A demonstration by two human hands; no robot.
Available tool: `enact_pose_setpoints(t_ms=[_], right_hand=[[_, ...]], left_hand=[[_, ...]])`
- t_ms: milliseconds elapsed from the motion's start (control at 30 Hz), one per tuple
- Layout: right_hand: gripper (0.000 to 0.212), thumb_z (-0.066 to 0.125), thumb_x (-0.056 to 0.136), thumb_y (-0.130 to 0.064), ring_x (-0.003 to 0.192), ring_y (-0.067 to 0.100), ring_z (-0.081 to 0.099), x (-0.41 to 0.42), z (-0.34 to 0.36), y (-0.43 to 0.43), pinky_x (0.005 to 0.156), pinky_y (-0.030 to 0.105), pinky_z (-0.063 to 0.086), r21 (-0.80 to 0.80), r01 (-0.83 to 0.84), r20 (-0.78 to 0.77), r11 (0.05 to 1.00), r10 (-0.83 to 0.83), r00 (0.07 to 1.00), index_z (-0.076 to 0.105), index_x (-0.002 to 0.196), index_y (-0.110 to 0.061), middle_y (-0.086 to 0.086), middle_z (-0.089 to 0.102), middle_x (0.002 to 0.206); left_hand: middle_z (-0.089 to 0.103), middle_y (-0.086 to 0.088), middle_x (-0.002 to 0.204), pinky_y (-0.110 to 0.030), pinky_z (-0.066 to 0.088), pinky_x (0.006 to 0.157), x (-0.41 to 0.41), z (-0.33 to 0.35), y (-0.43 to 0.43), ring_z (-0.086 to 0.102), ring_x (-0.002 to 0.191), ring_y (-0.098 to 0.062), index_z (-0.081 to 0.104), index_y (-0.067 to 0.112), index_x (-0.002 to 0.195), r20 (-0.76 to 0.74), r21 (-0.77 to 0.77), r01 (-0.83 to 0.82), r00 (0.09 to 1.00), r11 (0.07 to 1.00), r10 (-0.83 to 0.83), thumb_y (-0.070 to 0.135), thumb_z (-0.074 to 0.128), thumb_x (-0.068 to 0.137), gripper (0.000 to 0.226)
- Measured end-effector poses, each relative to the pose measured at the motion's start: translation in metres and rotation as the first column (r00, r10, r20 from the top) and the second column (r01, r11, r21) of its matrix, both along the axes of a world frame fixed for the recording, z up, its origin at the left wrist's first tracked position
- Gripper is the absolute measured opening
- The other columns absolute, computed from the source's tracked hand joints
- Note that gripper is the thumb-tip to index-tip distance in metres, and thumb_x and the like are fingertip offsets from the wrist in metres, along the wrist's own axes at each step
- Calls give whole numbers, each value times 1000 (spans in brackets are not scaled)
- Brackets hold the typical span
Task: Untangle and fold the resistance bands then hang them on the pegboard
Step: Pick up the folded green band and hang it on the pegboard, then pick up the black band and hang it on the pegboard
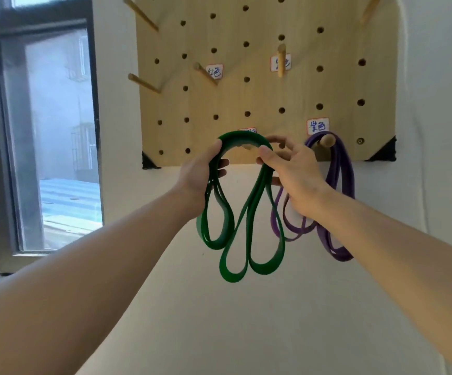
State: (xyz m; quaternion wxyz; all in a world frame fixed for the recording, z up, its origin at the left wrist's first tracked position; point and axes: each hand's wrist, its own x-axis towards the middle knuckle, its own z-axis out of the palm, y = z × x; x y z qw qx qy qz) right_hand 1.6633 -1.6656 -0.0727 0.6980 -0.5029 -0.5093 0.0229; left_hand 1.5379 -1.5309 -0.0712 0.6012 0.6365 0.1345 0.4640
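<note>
— Where do we have the green band [242, 239]?

— Up at the pegboard's [246, 98] bottom edge, about midway along it. Its top forms an arch in front of the board and half covers a label [247, 130]. Its folded loops hang down past that edge, in front of the wall [246, 320] under the board.

— How are we holding it?

— With both hands. Our left hand [197, 177] is wrapped round the left end of the arch, with the thumb over the top and the fingers curled behind the strands. Our right hand [292, 171] pinches the right end of the arch between thumb and fingers.

— Is it over a peg?

— We cannot tell. The band and our fingers cover that spot on the board.

— And the purple band [339, 185]?

— It hangs from a peg [327, 140] at the pegboard's lower right, just under a second label [318, 126]. Its loops drop well below the bottom edge and pass behind our right wrist. We cannot tell whether the wrist touches them.

— What else do we see?

— Black brackets [149, 161] sit at the board's two bottom corners. More pegs [205, 74] stick out higher up the board. A dark-framed window [43, 131] stands to the left of the board.
</note>
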Motion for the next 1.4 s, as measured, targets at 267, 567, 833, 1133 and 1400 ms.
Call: enact_pose_setpoints(t_ms=[267,567,833,1133,1400], right_hand=[[12,64,98,-22,105,23,65,32,33,36,98,48,53,22,171,102,985,-173,980,63,103,-33,6,71,106],[34,66,96,-20,116,21,62,38,-3,60,100,45,54,-55,376,247,925,-353,903,60,129,-20,1,66,123],[28,70,88,-22,104,16,55,6,-108,24,90,41,52,191,481,456,856,-511,728,68,113,-13,0,65,110],[15,74,86,-26,86,14,60,-48,-346,-6,79,25,47,-536,269,381,800,-56,923,69,99,-21,-7,66,95],[13,81,81,-27,74,8,63,-80,-533,-50,75,27,51,-952,38,110,304,221,969,76,88,-18,-3,72,82]], left_hand=[[75,-5,104,-34,52,90,37,43,23,65,92,-19,70,14,116,-62,108,-161,984,981,168,47,62,98,39],[71,-3,110,-29,45,82,40,1,39,63,103,-19,70,16,126,-202,335,-227,931,915,305,33,61,101,32],[75,0,102,-31,57,82,-34,-92,26,71,91,-17,72,18,112,-321,452,-105,907,886,271,25,65,99,17],[78,0,91,-22,54,69,-99,-326,-26,72,81,-10,75,20,107,-712,190,131,701,973,45,28,68,97,14],[72,10,89,-35,55,86,-164,-558,-80,67,88,-10,74,33,98,-915,-17,145,398,989,-73,37,71,91,9]])
